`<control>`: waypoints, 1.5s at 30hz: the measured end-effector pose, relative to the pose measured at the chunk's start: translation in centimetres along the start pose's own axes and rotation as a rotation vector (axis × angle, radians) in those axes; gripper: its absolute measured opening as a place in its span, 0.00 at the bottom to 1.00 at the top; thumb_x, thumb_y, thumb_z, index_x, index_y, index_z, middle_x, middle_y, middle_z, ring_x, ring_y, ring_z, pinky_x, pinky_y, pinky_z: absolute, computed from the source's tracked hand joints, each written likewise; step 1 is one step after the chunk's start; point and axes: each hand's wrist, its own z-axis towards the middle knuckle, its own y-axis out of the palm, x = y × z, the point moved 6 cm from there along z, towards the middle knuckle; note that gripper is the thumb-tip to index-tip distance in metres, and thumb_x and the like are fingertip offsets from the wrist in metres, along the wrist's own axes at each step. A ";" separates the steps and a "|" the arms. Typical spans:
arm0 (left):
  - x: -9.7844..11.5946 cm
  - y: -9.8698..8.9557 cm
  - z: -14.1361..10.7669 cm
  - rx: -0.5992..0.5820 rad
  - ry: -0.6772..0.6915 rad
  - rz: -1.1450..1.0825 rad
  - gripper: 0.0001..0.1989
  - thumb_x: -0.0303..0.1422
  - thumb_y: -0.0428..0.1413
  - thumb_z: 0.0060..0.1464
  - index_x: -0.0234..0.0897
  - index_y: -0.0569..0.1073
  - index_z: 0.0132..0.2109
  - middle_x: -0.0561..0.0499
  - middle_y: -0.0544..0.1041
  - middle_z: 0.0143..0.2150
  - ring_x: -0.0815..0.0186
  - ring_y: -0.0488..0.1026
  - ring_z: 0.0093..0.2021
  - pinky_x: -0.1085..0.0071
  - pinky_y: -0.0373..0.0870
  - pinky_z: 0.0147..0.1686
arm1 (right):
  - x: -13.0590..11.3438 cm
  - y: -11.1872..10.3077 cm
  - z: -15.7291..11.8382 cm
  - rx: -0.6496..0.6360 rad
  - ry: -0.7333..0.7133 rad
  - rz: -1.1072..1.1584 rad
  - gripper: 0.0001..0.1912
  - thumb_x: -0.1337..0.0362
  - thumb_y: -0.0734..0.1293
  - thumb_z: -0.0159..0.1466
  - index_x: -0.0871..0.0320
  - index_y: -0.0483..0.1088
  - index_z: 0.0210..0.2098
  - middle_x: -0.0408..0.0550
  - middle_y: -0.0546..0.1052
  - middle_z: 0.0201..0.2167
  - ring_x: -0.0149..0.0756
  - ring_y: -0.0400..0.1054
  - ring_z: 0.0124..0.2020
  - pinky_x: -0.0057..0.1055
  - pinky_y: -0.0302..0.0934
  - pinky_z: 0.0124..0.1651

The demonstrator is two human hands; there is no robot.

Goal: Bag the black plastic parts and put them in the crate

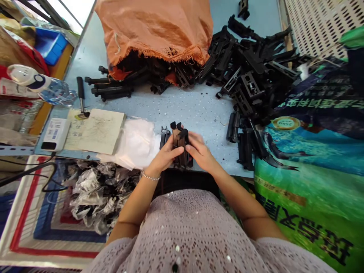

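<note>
Near the front edge of the blue table (pixel 199 102), my left hand (pixel 167 153) and my right hand (pixel 200 151) hold a bundle of black plastic parts (pixel 181 146) between them, thumbs on the near side. Another black part (pixel 164 136) lies just left of the bundle, beside a stack of thin white bags (pixel 138 142). The fingers behind the bundle are partly hidden. A large heap of black parts (pixel 250 76) lies at the back right, and more parts (pixel 112 89) lie at the back left, under the orange sack's edge.
An orange sack (pixel 159 28) stands at the back. Left are a notepad (pixel 101 131), a black-handled tool (pixel 81 93), a white device (pixel 56 133) and a bottle (pixel 54 89). A basket (pixel 17 227) with wrapped parts sits lower left; a green-blue bag (pixel 318 182) fills the right.
</note>
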 end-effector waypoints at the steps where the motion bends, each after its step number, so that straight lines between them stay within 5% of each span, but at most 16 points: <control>1: 0.2 -0.4 -0.4 0.022 0.013 0.051 0.37 0.43 0.63 0.58 0.53 0.58 0.70 0.46 0.73 0.62 0.51 0.77 0.55 0.51 0.77 0.53 | -0.7 -0.7 0.3 0.030 -0.038 -0.122 0.18 0.52 0.60 0.72 0.52 0.71 0.55 0.53 0.73 0.53 0.49 0.62 0.60 0.51 0.58 0.64; 3: 0.8 -1.1 -1.2 0.122 0.088 0.216 0.35 0.42 0.61 0.60 0.51 0.58 0.70 0.45 0.74 0.60 0.51 0.77 0.54 0.50 0.77 0.53 | -2.0 -1.9 0.8 0.082 -0.084 -0.287 0.18 0.52 0.59 0.73 0.53 0.71 0.53 0.55 0.72 0.51 0.47 0.65 0.54 0.48 0.61 0.59; 6: 1.8 -1.1 -2.0 0.263 0.229 0.539 0.37 0.39 0.60 0.60 0.46 0.56 0.72 0.42 0.69 0.66 0.49 0.69 0.64 0.47 0.66 0.66 | -3.1 -2.3 2.1 0.088 -0.105 -0.400 0.20 0.47 0.58 0.72 0.57 0.69 0.47 0.53 0.73 0.42 0.42 0.68 0.42 0.39 0.64 0.46; 11: 2.2 -0.3 -1.7 0.246 0.335 0.752 0.38 0.39 0.57 0.63 0.48 0.49 0.74 0.45 0.56 0.75 0.50 0.53 0.74 0.49 0.48 0.74 | -2.0 -1.5 3.6 0.040 0.086 -0.282 0.28 0.45 0.46 0.76 0.55 0.63 0.31 0.43 0.67 0.23 0.34 0.64 0.27 0.31 0.57 0.33; 16: 2.1 -2.7 -1.7 0.477 0.359 0.634 0.34 0.45 0.50 0.67 0.50 0.47 0.74 0.48 0.55 0.75 0.56 0.53 0.74 0.56 0.53 0.73 | -2.8 3.4 0.5 -0.255 -0.007 -0.442 0.23 0.46 0.56 0.74 0.57 0.66 0.34 0.48 0.74 0.30 0.36 0.67 0.31 0.31 0.52 0.32; 19: 2.3 -4.1 -2.3 0.525 0.308 0.746 0.32 0.49 0.48 0.67 0.46 0.54 0.72 0.44 0.61 0.72 0.54 0.59 0.72 0.56 0.59 0.70 | -1.9 3.8 -0.8 -0.350 0.009 -0.463 0.20 0.52 0.54 0.76 0.56 0.68 0.35 0.47 0.75 0.30 0.35 0.67 0.30 0.31 0.53 0.32; 21: 2.9 -5.8 -2.9 0.628 0.180 0.936 0.33 0.51 0.47 0.67 0.42 0.56 0.72 0.37 0.70 0.65 0.49 0.69 0.64 0.51 0.66 0.63 | -0.2 0.5 -0.5 -0.250 0.112 -0.535 0.20 0.52 0.53 0.76 0.56 0.69 0.37 0.46 0.75 0.30 0.35 0.67 0.30 0.30 0.54 0.33; 25: 3.2 -8.5 -3.1 0.742 -0.186 1.322 0.34 0.50 0.42 0.68 0.32 0.56 0.71 0.33 0.80 0.41 0.41 0.79 0.43 0.45 0.72 0.45 | 3.7 -11.2 -0.4 0.285 0.453 -0.979 0.18 0.54 0.60 0.72 0.61 0.69 0.50 0.62 0.75 0.45 0.47 0.71 0.41 0.35 0.58 0.37; 27: 2.3 -8.4 -2.3 0.655 -0.235 1.369 0.31 0.48 0.39 0.69 0.30 0.61 0.67 0.35 0.79 0.37 0.43 0.79 0.40 0.49 0.72 0.41 | 5.8 -14.7 -0.6 0.320 0.598 -1.083 0.20 0.58 0.62 0.69 0.66 0.67 0.55 0.69 0.73 0.49 0.54 0.72 0.45 0.39 0.61 0.40; 30: 1.0 -7.3 -1.4 0.603 -0.159 1.417 0.27 0.46 0.38 0.70 0.30 0.69 0.58 0.31 0.78 0.44 0.45 0.78 0.44 0.53 0.73 0.41 | 7.7 -16.3 -0.7 0.248 0.634 -1.009 0.20 0.62 0.61 0.69 0.65 0.68 0.56 0.67 0.75 0.48 0.55 0.73 0.46 0.45 0.64 0.44; 34: 0.9 -4.7 -1.6 0.647 0.121 1.407 0.29 0.49 0.45 0.67 0.30 0.69 0.61 0.29 0.73 0.53 0.44 0.71 0.56 0.46 0.68 0.54 | 4.9 -13.3 -1.5 0.241 0.396 -0.668 0.23 0.58 0.61 0.69 0.59 0.68 0.61 0.56 0.77 0.44 0.47 0.73 0.41 0.43 0.67 0.45; 37: 0.7 -1.6 -1.3 0.433 0.288 1.031 0.34 0.51 0.47 0.66 0.36 0.58 0.71 0.33 0.69 0.61 0.50 0.69 0.60 0.49 0.67 0.60 | 0.3 -8.2 -2.5 0.203 0.180 -0.477 0.26 0.56 0.61 0.70 0.59 0.64 0.65 0.55 0.77 0.46 0.43 0.73 0.40 0.41 0.69 0.44; 39: 0.2 -0.1 -0.9 0.308 0.280 0.732 0.35 0.51 0.47 0.67 0.42 0.50 0.73 0.37 0.68 0.63 0.55 0.71 0.59 0.54 0.70 0.59 | -2.7 -4.2 -2.6 0.016 0.008 -0.364 0.24 0.55 0.61 0.72 0.58 0.64 0.64 0.54 0.77 0.46 0.42 0.73 0.43 0.39 0.69 0.46; 41: -0.4 0.5 -0.6 0.274 0.201 0.520 0.32 0.50 0.47 0.67 0.44 0.53 0.72 0.41 0.74 0.56 0.57 0.75 0.53 0.57 0.75 0.54 | -4.4 -2.0 -2.2 -0.101 -0.085 -0.281 0.20 0.55 0.58 0.74 0.56 0.68 0.59 0.52 0.77 0.43 0.40 0.72 0.43 0.37 0.68 0.47; 45: -1.7 0.9 -0.7 0.179 0.045 0.328 0.32 0.50 0.48 0.67 0.43 0.56 0.71 0.48 0.77 0.33 0.60 0.78 0.31 0.59 0.80 0.35 | -2.9 -3.3 0.8 0.088 0.041 -0.399 0.19 0.49 0.57 0.73 0.55 0.70 0.43 0.50 0.76 0.37 0.40 0.70 0.40 0.36 0.63 0.44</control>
